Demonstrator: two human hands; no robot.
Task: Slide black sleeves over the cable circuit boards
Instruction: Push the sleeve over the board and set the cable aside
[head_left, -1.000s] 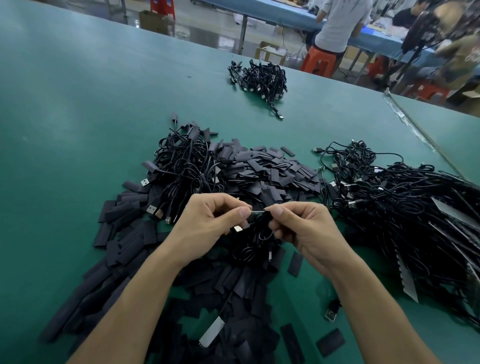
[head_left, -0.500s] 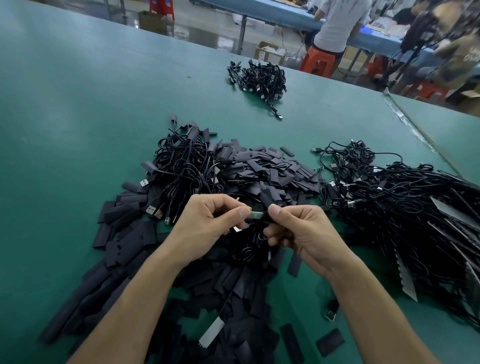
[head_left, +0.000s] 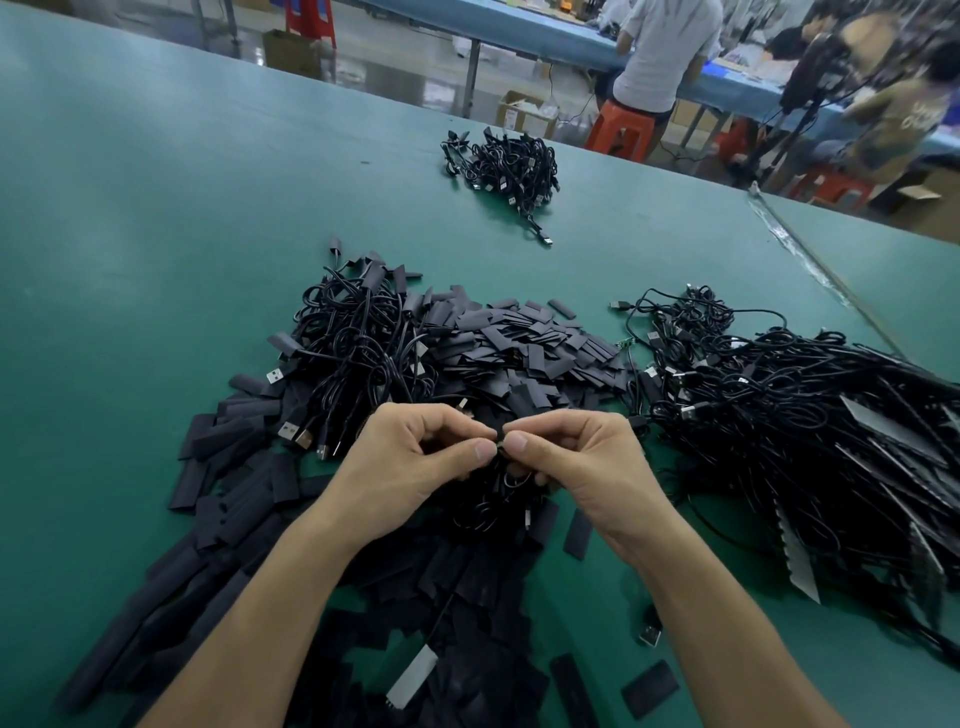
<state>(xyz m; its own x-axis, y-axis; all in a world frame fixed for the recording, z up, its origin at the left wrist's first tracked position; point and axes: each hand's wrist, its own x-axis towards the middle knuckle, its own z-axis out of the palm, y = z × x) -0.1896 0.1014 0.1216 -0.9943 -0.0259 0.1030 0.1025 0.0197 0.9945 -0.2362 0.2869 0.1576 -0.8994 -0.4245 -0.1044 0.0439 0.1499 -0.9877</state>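
Both hands work just in front of the pile (head_left: 524, 353) of loose sleeves, close enough that the next piece is in easy reach. The left hand (head_left: 410, 467) and right hand (head_left: 592, 467) meet thumb to thumb, and their fingers (head_left: 483, 449) pinch a small black sleeve (head_left: 500, 441) from either side. It looks as if one hand steadies the part while the other pushes. The cable (head_left: 488, 514) hangs in loops below the hands, in front of the pile, so its slack does not pull on the end being dressed. Raw cables (head_left: 789, 415) lie in a heap right of the pile. A small bundle (head_left: 501, 166) sits well behind it on the green surface (head_left: 156, 234), probably to keep stock apart.

Half a second ago a pale strip of board showed between the two thumbs, with a gap between the hands. Now the thumbs almost touch and no board can be seen, only black. I judge that the sleeve has slid over most or all of it. The heaps have not moved.
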